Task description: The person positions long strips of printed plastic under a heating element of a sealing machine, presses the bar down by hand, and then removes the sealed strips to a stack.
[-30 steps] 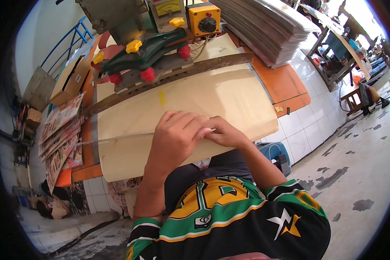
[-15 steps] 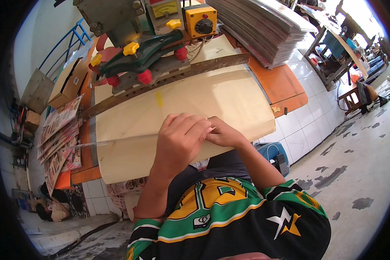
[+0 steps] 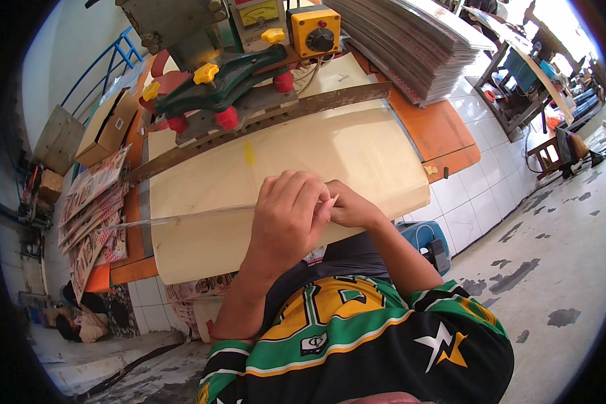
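Note:
A thin strip of clear plastic film (image 3: 195, 217) stretches from the left edge of the table to my hands, just above a large cream sheet (image 3: 357, 151). My left hand (image 3: 286, 212) is closed around the film's right end, fingers curled over and thumb pressed in. Against it, on the right, my right hand (image 3: 352, 205) is closed too. Its fingertips are partly behind the left hand, and what they pinch is hidden. Beyond both hands, the long metal bar (image 3: 269, 111) of a press lies across the sheet. A yellow tape mark (image 3: 249, 153) is on the sheet.
The green press clamp (image 3: 222, 87) with yellow knobs stands at the back, beside a yellow control box (image 3: 314, 32). Tall stacked sheets (image 3: 411, 54) rise at the back right. Printed plastic pieces (image 3: 91, 209) and a cardboard box (image 3: 106, 128) sit at left. The orange table's corner (image 3: 451, 145) juts out right.
My left hand has shifted slightly to the right, with its thumb showing more plainly. The film has moved a little with it. The right hand stays nearly in place.

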Action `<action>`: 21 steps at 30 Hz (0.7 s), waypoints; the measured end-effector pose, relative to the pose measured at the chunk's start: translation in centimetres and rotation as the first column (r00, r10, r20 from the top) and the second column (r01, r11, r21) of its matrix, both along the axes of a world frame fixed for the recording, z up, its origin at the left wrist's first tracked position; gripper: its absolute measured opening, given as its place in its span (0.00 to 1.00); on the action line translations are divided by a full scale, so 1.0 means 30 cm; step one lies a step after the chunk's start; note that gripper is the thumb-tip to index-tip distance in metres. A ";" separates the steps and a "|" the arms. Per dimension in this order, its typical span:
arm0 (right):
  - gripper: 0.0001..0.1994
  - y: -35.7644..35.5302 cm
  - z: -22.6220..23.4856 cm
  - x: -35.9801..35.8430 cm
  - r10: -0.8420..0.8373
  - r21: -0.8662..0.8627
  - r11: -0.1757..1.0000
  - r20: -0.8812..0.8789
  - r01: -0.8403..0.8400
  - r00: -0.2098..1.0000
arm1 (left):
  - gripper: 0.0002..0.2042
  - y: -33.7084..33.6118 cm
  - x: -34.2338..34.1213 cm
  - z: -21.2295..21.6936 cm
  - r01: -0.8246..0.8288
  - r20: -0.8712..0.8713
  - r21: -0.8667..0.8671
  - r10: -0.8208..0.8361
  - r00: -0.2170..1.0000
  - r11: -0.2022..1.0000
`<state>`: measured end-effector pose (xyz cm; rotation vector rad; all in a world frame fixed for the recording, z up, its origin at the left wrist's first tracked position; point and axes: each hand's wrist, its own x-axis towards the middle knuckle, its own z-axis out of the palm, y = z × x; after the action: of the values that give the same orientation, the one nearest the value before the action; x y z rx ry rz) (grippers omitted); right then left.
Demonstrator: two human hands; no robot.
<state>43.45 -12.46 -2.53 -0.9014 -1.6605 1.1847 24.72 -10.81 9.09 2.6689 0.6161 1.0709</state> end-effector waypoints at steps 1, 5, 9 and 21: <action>0.14 0.000 0.005 -0.001 0.008 -0.005 1.000 -0.002 -0.008 1.000 | 0.09 -0.001 0.002 -0.003 0.001 -0.001 -0.010 -0.001 1.000 1.000; 0.13 -0.002 -0.008 -0.001 -0.023 0.017 1.000 0.026 0.023 0.999 | 0.07 -0.004 0.008 -0.020 -0.008 0.008 -0.059 0.009 1.000 0.998; 0.12 -0.005 -0.010 0.006 -0.022 -0.022 0.999 0.068 0.024 0.997 | 0.07 -0.013 0.017 -0.019 -0.019 0.047 -0.108 0.024 0.999 0.994; 0.10 -0.017 0.054 -0.003 -0.013 0.042 0.999 0.098 0.009 0.995 | 0.08 -0.009 -0.005 -0.008 0.055 0.073 -0.292 -0.036 0.997 0.955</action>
<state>43.38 -12.96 -0.91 -0.9547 -1.7499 1.1097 24.58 -11.09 8.85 2.3710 0.6422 0.9670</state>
